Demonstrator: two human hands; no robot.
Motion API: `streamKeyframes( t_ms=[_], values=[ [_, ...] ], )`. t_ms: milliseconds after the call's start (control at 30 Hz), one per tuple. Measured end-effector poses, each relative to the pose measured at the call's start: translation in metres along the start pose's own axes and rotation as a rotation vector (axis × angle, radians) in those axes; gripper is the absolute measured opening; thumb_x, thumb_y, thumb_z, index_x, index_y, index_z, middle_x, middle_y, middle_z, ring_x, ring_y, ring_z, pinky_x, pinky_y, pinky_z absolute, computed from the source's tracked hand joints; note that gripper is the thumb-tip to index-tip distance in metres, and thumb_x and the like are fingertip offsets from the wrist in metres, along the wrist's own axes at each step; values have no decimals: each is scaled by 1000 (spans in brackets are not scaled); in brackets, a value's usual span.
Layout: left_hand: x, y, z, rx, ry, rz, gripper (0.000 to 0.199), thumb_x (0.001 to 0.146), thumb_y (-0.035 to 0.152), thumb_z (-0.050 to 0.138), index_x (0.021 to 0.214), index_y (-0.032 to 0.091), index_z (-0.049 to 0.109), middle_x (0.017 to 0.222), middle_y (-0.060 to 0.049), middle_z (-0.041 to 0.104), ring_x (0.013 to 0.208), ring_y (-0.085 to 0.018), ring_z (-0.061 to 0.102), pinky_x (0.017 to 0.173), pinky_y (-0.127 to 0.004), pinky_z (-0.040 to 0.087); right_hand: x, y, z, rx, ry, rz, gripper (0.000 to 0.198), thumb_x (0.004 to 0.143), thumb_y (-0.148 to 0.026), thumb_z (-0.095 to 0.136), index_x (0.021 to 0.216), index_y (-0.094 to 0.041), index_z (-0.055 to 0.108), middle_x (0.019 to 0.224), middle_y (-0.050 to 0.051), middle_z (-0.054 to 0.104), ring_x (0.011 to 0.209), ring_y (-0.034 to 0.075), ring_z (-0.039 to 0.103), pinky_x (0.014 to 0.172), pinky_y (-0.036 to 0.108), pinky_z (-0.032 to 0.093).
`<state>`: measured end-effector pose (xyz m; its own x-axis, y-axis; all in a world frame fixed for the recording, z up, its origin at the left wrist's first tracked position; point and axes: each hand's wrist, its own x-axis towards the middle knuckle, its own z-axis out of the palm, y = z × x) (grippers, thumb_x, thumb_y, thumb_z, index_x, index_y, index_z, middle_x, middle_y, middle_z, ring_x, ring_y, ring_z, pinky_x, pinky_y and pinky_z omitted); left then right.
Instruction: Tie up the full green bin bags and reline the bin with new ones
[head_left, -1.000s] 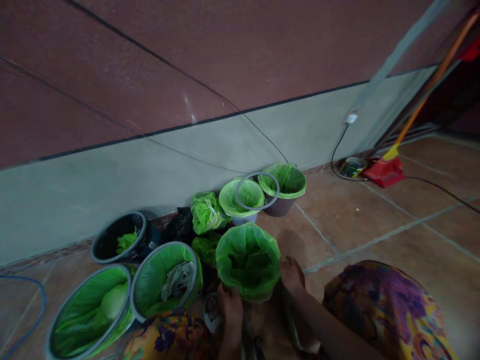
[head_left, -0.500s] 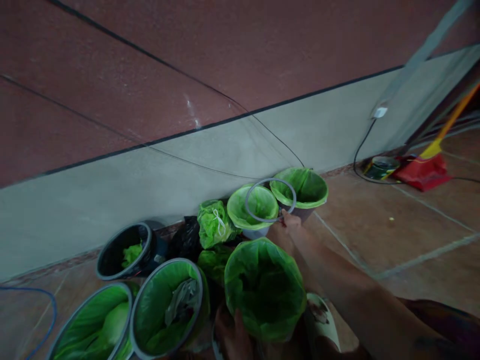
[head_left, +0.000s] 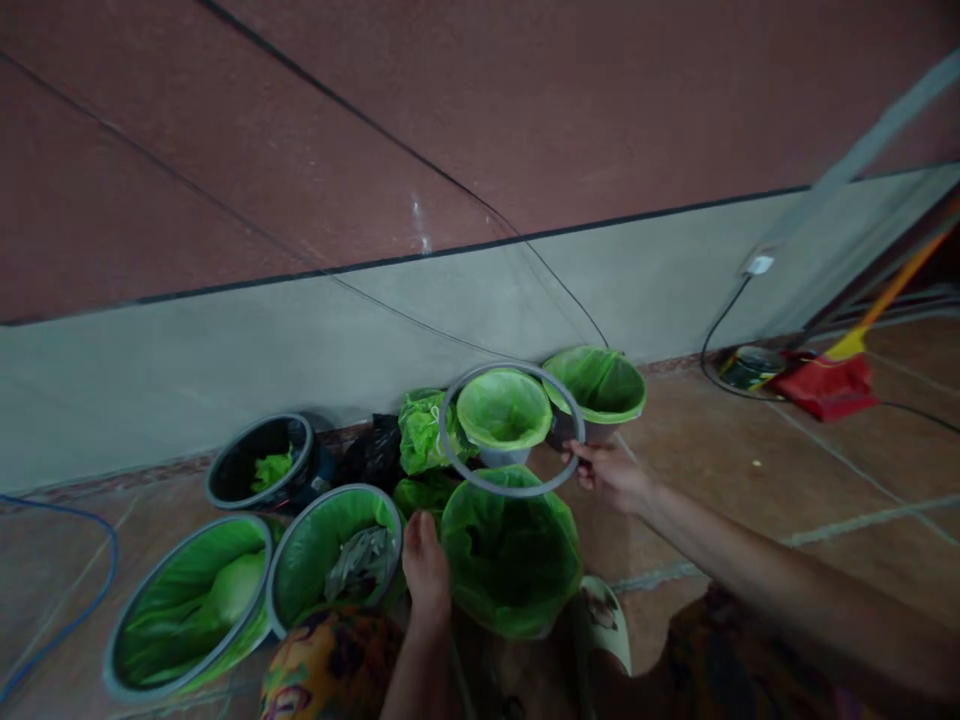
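Note:
A grey plastic ring (head_left: 517, 490) is pinched in my right hand (head_left: 609, 474) by its right edge, fingers closed on it. The ring hangs tilted above a green bag-lined bin (head_left: 514, 570) and overlaps a smaller lined bin (head_left: 504, 408) behind. My left hand (head_left: 426, 560) is raised at the left side of the nearer lined bin, with nothing visible in it. Its fingers look loosely held up and open, though blurred. That nearer bin has its green liner folded over the rim, with no ring on it.
Ringed bins with green liners (head_left: 187, 610) (head_left: 334, 550) stand at left, beside a dark bin (head_left: 259, 460). A black bag (head_left: 371, 450) and a green bag (head_left: 424, 430) lie by the wall. Another lined bin (head_left: 596, 385), a tin (head_left: 750, 368) and a red dustpan (head_left: 825, 385) are rightward.
My right hand has brought the grey ring nearer, over the front bin's far rim. My left hand has risen from low beside that bin to its left side.

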<state>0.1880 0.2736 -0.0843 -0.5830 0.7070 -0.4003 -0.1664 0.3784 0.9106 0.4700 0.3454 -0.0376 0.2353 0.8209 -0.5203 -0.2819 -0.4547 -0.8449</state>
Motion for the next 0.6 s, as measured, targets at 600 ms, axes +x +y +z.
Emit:
streamKeyframes(
  t_ms=[600],
  values=[
    [34,21,16,1278,-392,244,28,97,26,45,101,12,68,104,-14,75,101,-21,70,79,-26,47,-13,96,-21,-427,-93,97,25,94,-25,52,71,-15,57,53,-4,55,40,5,39,40,18,26]
  ],
)
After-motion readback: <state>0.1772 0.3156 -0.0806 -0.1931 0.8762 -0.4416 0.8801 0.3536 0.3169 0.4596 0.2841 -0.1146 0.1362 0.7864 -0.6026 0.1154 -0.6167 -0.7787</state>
